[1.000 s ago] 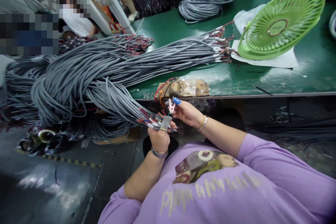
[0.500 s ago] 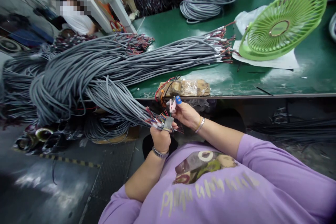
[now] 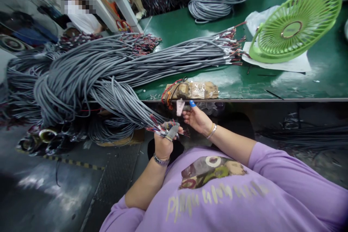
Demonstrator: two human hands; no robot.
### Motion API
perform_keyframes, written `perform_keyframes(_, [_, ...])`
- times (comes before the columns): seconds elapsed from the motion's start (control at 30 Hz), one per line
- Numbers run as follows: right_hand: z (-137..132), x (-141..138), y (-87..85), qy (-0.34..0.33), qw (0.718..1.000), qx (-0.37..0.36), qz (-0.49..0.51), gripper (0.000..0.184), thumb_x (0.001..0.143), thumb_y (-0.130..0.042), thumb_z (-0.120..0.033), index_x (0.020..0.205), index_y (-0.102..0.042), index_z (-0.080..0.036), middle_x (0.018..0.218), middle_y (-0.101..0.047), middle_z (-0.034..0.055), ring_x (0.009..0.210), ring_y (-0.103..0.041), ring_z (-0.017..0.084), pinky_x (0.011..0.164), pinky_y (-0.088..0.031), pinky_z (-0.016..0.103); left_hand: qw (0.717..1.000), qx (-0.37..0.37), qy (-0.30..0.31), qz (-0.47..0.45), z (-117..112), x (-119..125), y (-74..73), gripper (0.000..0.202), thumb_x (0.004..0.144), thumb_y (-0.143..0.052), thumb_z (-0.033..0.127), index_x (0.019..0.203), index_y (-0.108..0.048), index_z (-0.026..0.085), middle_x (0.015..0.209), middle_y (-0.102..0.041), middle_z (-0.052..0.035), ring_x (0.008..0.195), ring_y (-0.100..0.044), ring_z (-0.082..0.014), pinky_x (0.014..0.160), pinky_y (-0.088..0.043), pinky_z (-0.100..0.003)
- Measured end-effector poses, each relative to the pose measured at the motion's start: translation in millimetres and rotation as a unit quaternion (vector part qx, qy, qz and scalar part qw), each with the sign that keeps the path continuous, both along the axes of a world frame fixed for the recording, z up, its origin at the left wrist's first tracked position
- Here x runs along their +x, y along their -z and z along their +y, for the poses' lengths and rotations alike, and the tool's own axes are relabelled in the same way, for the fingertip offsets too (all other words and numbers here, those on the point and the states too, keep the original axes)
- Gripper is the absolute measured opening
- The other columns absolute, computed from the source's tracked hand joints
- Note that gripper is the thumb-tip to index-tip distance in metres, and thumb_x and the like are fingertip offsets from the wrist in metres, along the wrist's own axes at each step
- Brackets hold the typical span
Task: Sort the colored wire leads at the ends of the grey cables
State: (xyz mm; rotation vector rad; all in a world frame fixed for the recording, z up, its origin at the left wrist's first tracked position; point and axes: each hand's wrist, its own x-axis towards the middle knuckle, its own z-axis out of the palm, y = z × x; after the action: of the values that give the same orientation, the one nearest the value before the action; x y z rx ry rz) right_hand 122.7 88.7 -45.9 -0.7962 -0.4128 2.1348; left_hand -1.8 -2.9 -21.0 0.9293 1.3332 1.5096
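My left hand (image 3: 164,144) is closed around the stripped ends of a bundle of grey cables (image 3: 133,107), with a grey cover on its thumb. Thin coloured wires (image 3: 154,125) fan out from the cable ends beside its fingers. Up and to the right, my right hand (image 3: 199,120) wears a blue cover (image 3: 192,103) on the thumb. At its fingertips is a small pink clip-like tool (image 3: 179,107), blurred; its exact kind I cannot make out. A gap separates the tool from the wires in my left hand.
A wooden block (image 3: 202,90) wrapped in clear tape sits at the edge of the green table (image 3: 288,83). Large grey cable piles (image 3: 73,69) cover its left side. A green fan (image 3: 292,29) stands right, a cable coil (image 3: 217,3) behind. A person (image 3: 81,16) is at the far left.
My right hand has moved slightly right, and the pink tool has come away from the wires, where a green one showed. My left hand has shifted a little left and down with the cable ends.
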Motion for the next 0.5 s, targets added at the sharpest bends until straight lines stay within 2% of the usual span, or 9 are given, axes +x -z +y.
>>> perform_keyframes(0.1, [-3, 11, 4.3, -0.002, 0.997, 0.053, -0.047, 0.039, 0.07, -0.072, -0.053, 0.073, -0.06, -0.016, 0.067, -0.06, 0.0002, 0.055, -0.048, 0.008, 0.053, -0.038, 0.022, 0.997, -0.029, 0.055, -0.049, 0, -11, -2.0, 0.033, 0.06, -0.08, 0.027, 0.089, -0.069, 0.015, 0.087, -0.074, -0.0094, 0.068, -0.07, -0.0177, 0.041, -0.036, -0.017])
perform_keyframes(0.2, [-7, 23, 4.2, -0.016, 0.98, 0.153, -0.124, 0.035, 0.068, -0.074, -0.048, 0.074, -0.064, -0.015, 0.067, -0.06, -0.0004, 0.054, -0.045, 0.007, 0.051, -0.034, 0.021, 0.993, -0.061, 0.088, -0.055, -2, -21, -1.4, 0.039, 0.058, -0.082, 0.022, 0.094, -0.069, 0.015, 0.094, -0.074, -0.0111, 0.073, -0.07, -0.0184, 0.042, -0.037, -0.016])
perform_keyframes(0.3, [-15, 30, -2.2, -0.059, 0.948, 0.256, -0.179, 0.029, 0.07, -0.074, -0.042, 0.077, -0.068, -0.015, 0.064, -0.058, -0.0012, 0.053, -0.042, 0.007, 0.051, -0.032, 0.021, 0.991, -0.068, 0.102, -0.049, -3, -23, -0.7, 0.039, 0.059, -0.081, 0.021, 0.096, -0.068, 0.015, 0.094, -0.073, -0.0102, 0.074, -0.07, -0.0182, 0.048, -0.043, -0.018])
perform_keyframes(0.4, [-31, 29, -12.2, -0.115, 0.92, 0.329, -0.182, 0.027, 0.069, -0.075, -0.042, 0.077, -0.069, -0.016, 0.068, -0.061, 0.0005, 0.06, -0.048, 0.011, 0.057, -0.04, 0.025, 0.989, -0.066, 0.124, -0.041, -5, -18, -0.5, 0.04, 0.058, -0.081, 0.02, 0.095, -0.067, 0.016, 0.089, -0.073, -0.0081, 0.075, -0.069, -0.0188, 0.064, -0.052, -0.026])
perform_keyframes(0.5, [-48, 26, -22.0, -0.115, 0.892, 0.393, -0.192, 0.028, 0.071, -0.074, -0.041, 0.087, -0.069, -0.019, 0.071, -0.061, 0.0009, 0.064, -0.052, 0.014, 0.063, -0.044, 0.028, 0.99, -0.053, 0.133, 0.02, -8, -13, 1.7, 0.039, 0.057, -0.077, 0.014, 0.094, -0.067, 0.017, 0.086, -0.071, -0.0052, 0.076, -0.067, -0.018, 0.074, -0.053, -0.03])
